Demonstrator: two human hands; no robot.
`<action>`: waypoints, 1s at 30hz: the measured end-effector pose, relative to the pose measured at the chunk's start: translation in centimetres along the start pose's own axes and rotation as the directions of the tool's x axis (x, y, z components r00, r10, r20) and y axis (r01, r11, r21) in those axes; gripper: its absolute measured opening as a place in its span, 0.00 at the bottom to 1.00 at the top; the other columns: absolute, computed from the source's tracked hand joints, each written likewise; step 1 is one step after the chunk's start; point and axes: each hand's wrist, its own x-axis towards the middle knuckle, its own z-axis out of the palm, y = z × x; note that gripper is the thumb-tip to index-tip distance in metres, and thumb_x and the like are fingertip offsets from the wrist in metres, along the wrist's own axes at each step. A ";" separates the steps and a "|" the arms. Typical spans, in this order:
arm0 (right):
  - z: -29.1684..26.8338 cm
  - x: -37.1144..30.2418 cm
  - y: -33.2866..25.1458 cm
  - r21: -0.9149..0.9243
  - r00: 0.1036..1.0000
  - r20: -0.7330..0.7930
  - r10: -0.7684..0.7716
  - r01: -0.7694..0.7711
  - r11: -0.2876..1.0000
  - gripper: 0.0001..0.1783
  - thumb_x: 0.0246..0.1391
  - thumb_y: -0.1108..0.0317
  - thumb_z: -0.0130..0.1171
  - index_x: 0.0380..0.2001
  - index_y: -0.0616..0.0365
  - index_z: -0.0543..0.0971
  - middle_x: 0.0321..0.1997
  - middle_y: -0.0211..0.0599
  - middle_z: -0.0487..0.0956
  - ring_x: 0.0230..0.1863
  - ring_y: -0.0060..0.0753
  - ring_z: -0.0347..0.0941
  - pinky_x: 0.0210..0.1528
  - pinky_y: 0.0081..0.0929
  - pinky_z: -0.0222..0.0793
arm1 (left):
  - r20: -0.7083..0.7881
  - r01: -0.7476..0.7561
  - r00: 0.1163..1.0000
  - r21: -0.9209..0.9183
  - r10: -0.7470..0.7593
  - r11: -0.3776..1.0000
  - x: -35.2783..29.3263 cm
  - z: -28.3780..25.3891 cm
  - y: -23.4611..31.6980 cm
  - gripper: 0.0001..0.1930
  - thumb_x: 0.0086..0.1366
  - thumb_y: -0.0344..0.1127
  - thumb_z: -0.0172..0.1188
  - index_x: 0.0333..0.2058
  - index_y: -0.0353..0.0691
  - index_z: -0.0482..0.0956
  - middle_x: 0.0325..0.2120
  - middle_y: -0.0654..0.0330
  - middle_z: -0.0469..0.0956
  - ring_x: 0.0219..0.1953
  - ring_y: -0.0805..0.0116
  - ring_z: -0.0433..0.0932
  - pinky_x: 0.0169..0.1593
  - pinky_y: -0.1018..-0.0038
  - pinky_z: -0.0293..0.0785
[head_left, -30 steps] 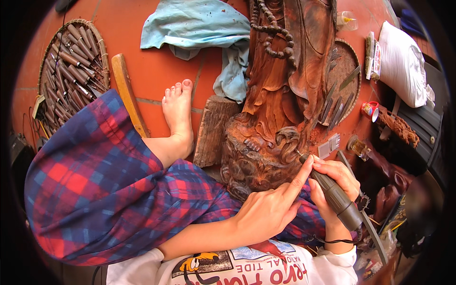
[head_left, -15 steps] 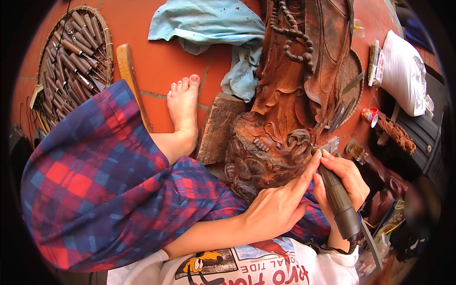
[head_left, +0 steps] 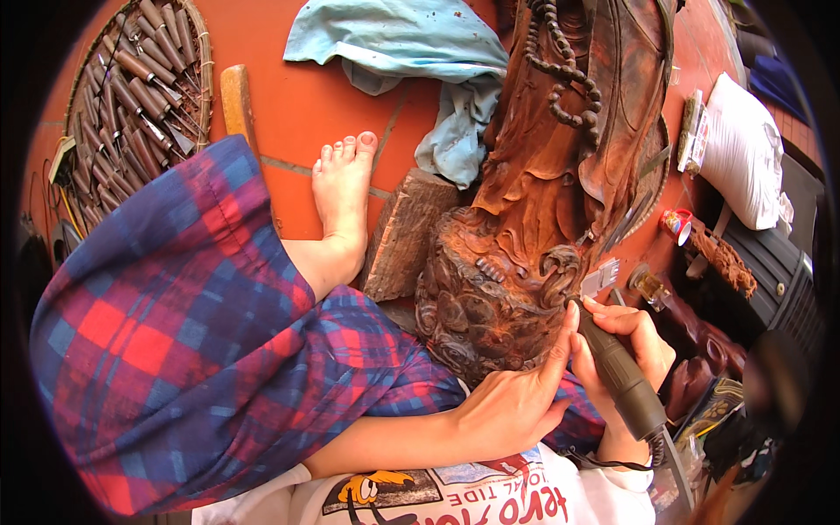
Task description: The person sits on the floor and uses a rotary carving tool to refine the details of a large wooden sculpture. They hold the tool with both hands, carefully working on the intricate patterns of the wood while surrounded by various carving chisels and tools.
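A dark rotary carving handpiece [head_left: 623,372] with a cord at its rear is held in my right hand [head_left: 643,343], its nose toward the carved wooden statue [head_left: 542,206]. My left hand [head_left: 512,402] has its index finger stretched out, the fingertip against the handpiece's nose. Its other fingers are partly hidden. The working tip is too small to make out beside the statue's knotted, scrolled base [head_left: 481,306]. Carved beads [head_left: 560,70] run down the statue's robe. A rough wood block [head_left: 407,236] stands against the base on the left.
A round basket [head_left: 208,87] of wooden-handled chisels [head_left: 144,96] lies far left, near a wooden mallet-like stick [head_left: 236,105]. A light blue cloth [head_left: 394,44] lies behind my bare foot [head_left: 343,188]. To the right are a white sack [head_left: 744,153], a red cup [head_left: 676,225] and a glass jar [head_left: 647,286].
The view has shifted slightly, so the statue and cloth sit a little farther right. Both hands stay at the base with the handpiece, tilted slightly differently, and my right fingertips have lifted a little.
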 end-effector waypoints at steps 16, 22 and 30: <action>0.1 0.0 0.0 -0.025 1.000 0.001 -0.021 0.021 0.999 0.12 0.44 0.76 0.70 0.31 0.67 0.77 0.36 0.48 0.83 0.41 0.40 0.82 0.48 0.30 0.76 | 0.086 0.054 0.995 0.003 -0.054 0.999 0.3 -0.2 0.1 0.55 0.55 0.28 0.61 0.67 0.23 0.25 0.52 0.22 0.67 0.39 0.35 0.80 0.38 0.54 0.78; -0.1 0.2 -0.2 -0.055 0.999 -0.034 -0.043 0.041 0.998 0.12 0.44 0.76 0.69 0.32 0.67 0.77 0.36 0.48 0.83 0.41 0.41 0.83 0.48 0.31 0.76 | -0.048 -0.107 0.993 0.061 0.110 0.992 0.6 0.5 -0.4 0.55 0.55 0.27 0.60 0.67 0.23 0.24 0.48 0.22 0.70 0.35 0.37 0.81 0.37 0.55 0.78; 0.1 0.1 -0.2 -0.105 0.998 -0.020 -0.060 0.057 0.993 0.13 0.46 0.75 0.70 0.33 0.67 0.76 0.37 0.50 0.83 0.43 0.43 0.83 0.50 0.34 0.76 | -0.071 -0.131 0.989 0.003 0.131 0.991 0.9 0.8 -0.9 0.55 0.56 0.27 0.59 0.67 0.23 0.23 0.33 0.30 0.77 0.31 0.38 0.80 0.33 0.55 0.77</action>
